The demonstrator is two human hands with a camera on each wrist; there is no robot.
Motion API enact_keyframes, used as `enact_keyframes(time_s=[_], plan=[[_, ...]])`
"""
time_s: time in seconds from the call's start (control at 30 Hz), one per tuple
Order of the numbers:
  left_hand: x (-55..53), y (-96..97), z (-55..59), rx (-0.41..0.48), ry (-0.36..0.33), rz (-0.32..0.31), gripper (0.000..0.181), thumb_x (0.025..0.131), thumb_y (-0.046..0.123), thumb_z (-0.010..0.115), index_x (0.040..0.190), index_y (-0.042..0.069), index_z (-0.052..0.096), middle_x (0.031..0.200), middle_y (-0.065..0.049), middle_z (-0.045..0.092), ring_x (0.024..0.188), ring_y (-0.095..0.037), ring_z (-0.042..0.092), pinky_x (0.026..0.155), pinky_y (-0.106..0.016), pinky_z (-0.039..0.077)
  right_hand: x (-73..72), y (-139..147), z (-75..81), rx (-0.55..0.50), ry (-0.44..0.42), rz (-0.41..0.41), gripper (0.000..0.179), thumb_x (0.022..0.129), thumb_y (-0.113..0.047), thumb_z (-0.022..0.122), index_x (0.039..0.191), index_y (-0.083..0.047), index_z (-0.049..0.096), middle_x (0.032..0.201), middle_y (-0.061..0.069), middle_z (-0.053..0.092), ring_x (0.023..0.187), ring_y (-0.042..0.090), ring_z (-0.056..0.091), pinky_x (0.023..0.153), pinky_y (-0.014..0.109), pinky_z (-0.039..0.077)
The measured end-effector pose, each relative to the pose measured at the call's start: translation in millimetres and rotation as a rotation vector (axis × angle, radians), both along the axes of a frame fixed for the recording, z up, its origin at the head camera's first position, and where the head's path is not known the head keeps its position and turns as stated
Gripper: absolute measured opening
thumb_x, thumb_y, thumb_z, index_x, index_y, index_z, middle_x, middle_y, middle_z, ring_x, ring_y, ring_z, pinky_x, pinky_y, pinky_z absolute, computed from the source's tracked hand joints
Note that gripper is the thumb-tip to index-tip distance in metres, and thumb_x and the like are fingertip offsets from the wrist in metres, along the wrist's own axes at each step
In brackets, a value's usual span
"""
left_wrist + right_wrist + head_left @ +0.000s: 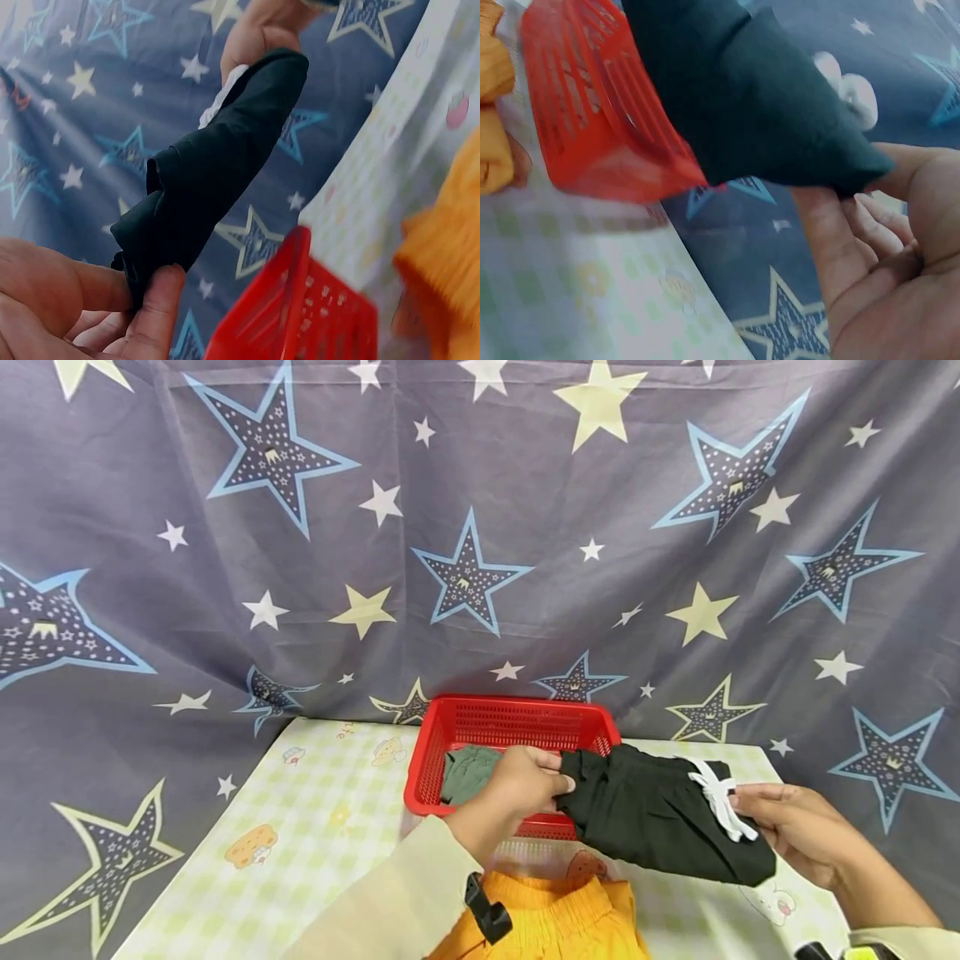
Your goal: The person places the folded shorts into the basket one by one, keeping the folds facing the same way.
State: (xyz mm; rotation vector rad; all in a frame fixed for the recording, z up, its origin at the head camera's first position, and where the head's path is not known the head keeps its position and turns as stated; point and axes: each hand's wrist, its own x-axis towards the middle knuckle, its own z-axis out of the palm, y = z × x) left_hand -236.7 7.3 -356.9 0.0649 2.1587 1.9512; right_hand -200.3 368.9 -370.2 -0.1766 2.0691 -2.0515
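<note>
Both hands hold a folded pair of black shorts [652, 814] with a white drawstring bow up off the table, partly in front of the red basket. The left hand [521, 785] pinches one end between thumb and fingers; in the left wrist view the left thumb presses on the dark cloth [217, 172]. At the other end, near the bow, the right hand [798, 827] pinches the shorts; the right wrist view shows their corner [862, 169] between thumb and fingers. Inside the red basket [427, 760] lies a folded dark green garment [467, 772], partly covered by the left hand.
Yellow-orange shorts [555, 914] with a gathered waistband lie on the near part of the table, below the basket. A green checked cloth [315, 827] with cartoon prints covers the table. Behind the table hangs a grey curtain [337, 568] patterned with stars.
</note>
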Motion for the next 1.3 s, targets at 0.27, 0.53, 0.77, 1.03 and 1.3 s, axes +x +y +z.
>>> enact_keyframes(time_s=[0.27,0.53,0.77,1.03,1.3], plan=[[-19.9,-44.9,1.2,-0.064,-0.011,0.077,0.031,0.089,-0.003,0.075,0.118,-0.006,0.065,0.106,-0.016,0.07,0.085,-0.028,0.073,0.076,-0.038,0.062,-26.6,-60.9,12.7,0.088,-0.018,-0.064,0.009,0.099,-0.003,0.063,0.103,-0.007,0.069,0.094,-0.004,0.071,0.085,0.008,0.067,0.076,0.024,0.058],[-32.8,-81.2,-5.3,-0.197,0.03,0.165,0.029,0.089,-0.001,0.074,0.118,-0.004,0.069,0.113,-0.017,0.068,0.089,-0.024,0.07,0.074,-0.033,0.059,-45.3,-111.0,6.8,0.038,-0.039,-0.105,0.011,0.096,0.0,0.063,0.104,-0.002,0.071,0.091,-0.004,0.072,0.083,0.008,0.067,0.074,0.023,0.057],[-41.0,-105.7,-8.0,-0.241,0.02,0.226,0.032,0.089,-0.001,0.073,0.12,-0.003,0.068,0.114,-0.017,0.069,0.093,-0.024,0.067,0.075,-0.032,0.058,-60.4,-147.9,-1.1,0.043,-0.059,-0.205,0.032,0.095,-0.001,0.065,0.124,0.012,0.062,0.087,-0.002,0.072,0.078,0.007,0.067,0.069,0.023,0.058],[-48.1,-118.0,-11.7,-0.3,0.047,0.268,0.029,0.089,-0.002,0.072,0.118,-0.005,0.069,0.12,-0.019,0.066,0.106,-0.029,0.063,0.085,-0.037,0.056,-75.7,-174.7,-13.1,0.087,-0.05,-0.34,0.039,0.093,-0.005,0.068,0.128,0.012,0.064,0.095,0.005,0.07,0.077,0.009,0.065,0.069,0.023,0.058],[-61.8,-122.4,-25.6,-0.384,0.09,0.324,0.024,0.09,0.001,0.07,0.114,-0.003,0.072,0.121,-0.018,0.066,0.111,-0.033,0.061,0.091,-0.041,0.053,-92.7,-193.1,-26.8,0.255,-0.006,-0.424,0.034,0.09,-0.01,0.074,0.121,0.004,0.073,0.126,0.018,0.066,0.104,0.019,0.061,0.08,0.022,0.053]])
